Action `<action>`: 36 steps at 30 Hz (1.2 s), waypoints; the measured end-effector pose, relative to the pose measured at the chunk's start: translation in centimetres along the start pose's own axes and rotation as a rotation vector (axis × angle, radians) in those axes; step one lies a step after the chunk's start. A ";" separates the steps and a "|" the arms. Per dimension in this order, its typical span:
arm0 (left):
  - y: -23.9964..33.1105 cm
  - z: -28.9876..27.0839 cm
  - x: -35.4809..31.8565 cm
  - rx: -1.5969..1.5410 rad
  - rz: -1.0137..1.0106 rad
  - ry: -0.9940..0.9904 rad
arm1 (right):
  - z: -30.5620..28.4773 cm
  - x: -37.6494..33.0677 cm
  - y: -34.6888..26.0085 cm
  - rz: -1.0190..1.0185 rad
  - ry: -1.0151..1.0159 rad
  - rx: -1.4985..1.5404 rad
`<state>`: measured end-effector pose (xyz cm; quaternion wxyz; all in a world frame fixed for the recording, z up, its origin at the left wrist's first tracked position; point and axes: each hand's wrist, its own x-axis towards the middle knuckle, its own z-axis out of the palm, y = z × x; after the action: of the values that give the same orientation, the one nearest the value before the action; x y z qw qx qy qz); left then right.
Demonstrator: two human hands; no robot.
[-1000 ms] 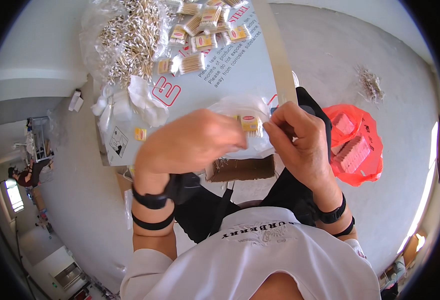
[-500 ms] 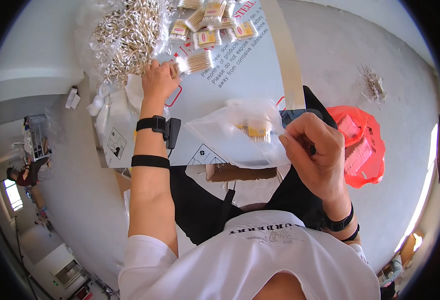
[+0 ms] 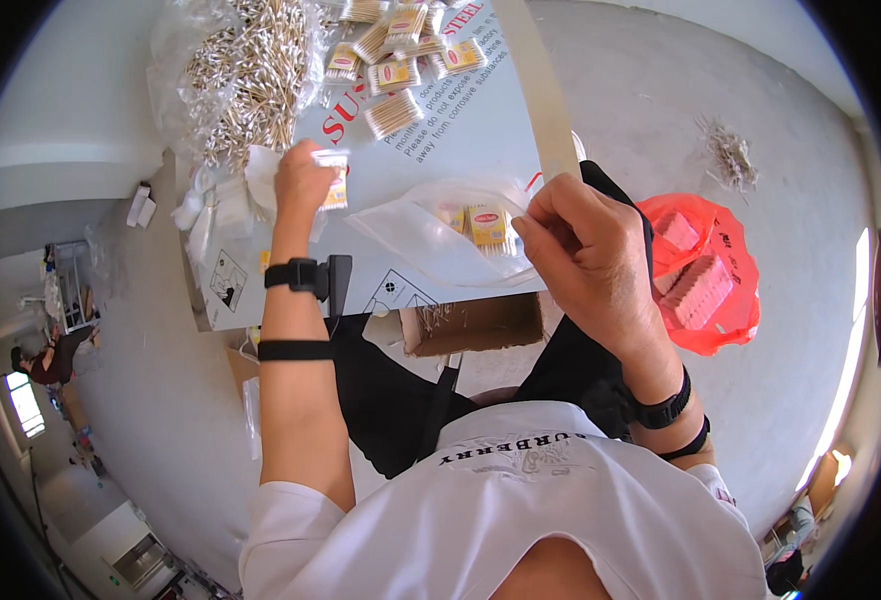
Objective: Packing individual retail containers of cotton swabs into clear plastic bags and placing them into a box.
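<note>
My left hand [image 3: 303,178] pinches a small clear pack of cotton swabs [image 3: 336,184] with a yellow label, just above the table on the left. My right hand [image 3: 588,255] grips the edge of a clear plastic bag [image 3: 390,223] between thumb and fingers. Inside that bag lie yellow-labelled swab packs [image 3: 489,226]. Beyond my hands, several more packs [image 3: 394,75] are heaped at the far side, and a single pack [image 3: 393,114] rests closer to me. A large open bag of loose cotton swabs [image 3: 255,80] spreads at the far left.
The table [image 3: 460,160] has a printed sheet top. White plastic bags [image 3: 222,215] lie at its left edge. Below the near edge stands a cardboard box [image 3: 475,325] with loose swabs. On the floor at right are a red bag [image 3: 740,270] with pink packs and scattered swabs [image 3: 728,155].
My left hand has drawn back toward me and left from beside the loose packs, lifting one pack. My right hand has shifted slightly left with the bag edge, and the packs inside show more clearly.
</note>
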<state>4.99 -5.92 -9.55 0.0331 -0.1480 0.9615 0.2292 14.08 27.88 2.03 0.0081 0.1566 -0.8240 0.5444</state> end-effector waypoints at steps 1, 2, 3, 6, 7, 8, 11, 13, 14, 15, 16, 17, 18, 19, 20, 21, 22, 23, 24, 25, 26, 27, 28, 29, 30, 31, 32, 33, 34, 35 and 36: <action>0.3 -1.1 -1.1 -0.055 0.003 0.134 | 0.1 0.0 -0.1 -0.021 0.001 -0.012; 1.2 -2.7 -2.7 -0.294 0.085 0.298 | 0.1 -0.1 -0.1 -0.041 0.004 -0.021; 2.4 -4.6 -4.6 -0.535 0.168 0.459 | 0.1 -0.2 0.0 -0.039 0.007 -0.020; 8.8 -9.1 -11.9 -0.954 0.489 0.325 | 0.1 -0.1 0.6 -0.068 0.032 -0.059; 10.9 -9.3 -13.9 -0.900 0.534 0.304 | 0.2 0.0 0.7 -0.077 0.042 -0.044; 11.7 -8.6 -14.8 -0.712 0.636 0.238 | 0.3 0.0 0.7 -0.086 0.050 -0.032; 14.2 -6.3 -15.8 -0.156 0.853 0.061 | 0.2 0.1 0.3 -0.091 0.033 -0.028; 14.8 -3.8 -15.6 -0.004 0.796 -0.110 | 0.4 0.0 0.5 -0.113 0.039 -0.037; 14.8 -2.8 -15.2 -0.002 0.795 -0.111 | 0.4 0.0 0.6 -0.136 0.043 -0.039; 14.5 -1.9 -14.7 0.014 0.766 -0.163 | 0.5 0.0 0.3 -0.139 0.041 -0.037; 14.1 -1.1 -14.3 0.030 0.736 -0.215 | 0.6 -0.1 0.0 -0.094 0.015 0.005; 13.3 -0.3 -13.9 0.031 0.735 -0.215 | 0.6 -0.1 -0.2 -0.046 -0.008 0.044; 12.7 0.4 -13.6 0.011 0.789 -0.169 | 0.6 -0.1 0.0 -0.047 -0.008 0.043; 12.2 0.7 -13.4 -0.008 0.842 -0.121 | 0.7 -0.2 0.2 -0.055 -0.008 0.040; 12.3 0.7 -13.3 -0.008 0.842 -0.123 | 0.8 -0.3 0.5 -0.059 -0.007 0.037; 12.6 0.6 -13.3 0.073 0.838 -0.135 | 0.7 -0.3 0.6 -0.058 -0.008 0.037; 12.9 0.3 -13.3 0.155 0.832 -0.146 | 0.7 -0.3 0.6 -0.050 -0.001 0.042; 13.5 -0.6 -13.5 0.154 0.834 -0.152 | 0.6 -0.3 0.8 -0.035 0.010 0.047; 14.3 -2.0 -13.8 0.221 0.774 -0.156 | 0.4 -0.2 0.9 -0.022 0.016 0.041; 15.0 -3.9 -14.5 0.298 0.701 -0.148 | 0.0 0.0 0.3 -0.012 0.009 0.029; 15.4 -4.9 -15.0 0.293 0.703 -0.152 | -0.2 0.1 0.1 0.004 0.007 0.008; 15.8 -5.8 -15.5 0.356 0.638 0.025 | -0.3 0.1 0.2 0.007 0.007 0.004; 15.8 -6.3 -15.6 0.414 0.568 0.202 | -0.5 0.1 0.5 -0.034 0.013 -0.039; 15.3 -6.2 -15.5 0.412 0.565 0.205 | -0.5 0.2 0.5 -0.081 0.016 -0.079; 14.5 -5.8 -15.2 0.371 0.542 0.345 | -0.6 0.2 0.4 -0.086 0.010 -0.081; 13.5 -5.2 -14.9 0.327 0.518 0.485 | -0.7 0.2 0.1 -0.071 -0.033 -0.118; 12.7 -4.9 -14.7 0.115 0.452 0.387 | -0.8 0.3 -0.2 -0.055 -0.077 -0.157; 12.2 -4.7 -14.8 0.109 0.448 0.391 | -0.8 0.4 -0.7 -0.059 -0.081 -0.163; 11.9 -4.7 -15.0 -0.101 0.290 0.243 | -0.8 0.5 -1.5 -0.192 0.000 -0.258; 11.7 -4.6 -15.3 -0.309 0.128 0.093 | -0.8 0.5 -2.1 -0.327 0.078 -0.350; 11.8 -4.4 -15.7 -0.303 0.227 0.162 | -1.0 0.5 -2.8 -0.332 0.071 -0.356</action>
<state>16.43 6.37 1.58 -0.0930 -0.0601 0.9260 0.3609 14.17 27.62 5.05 0.1537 0.2668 -0.8691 0.3871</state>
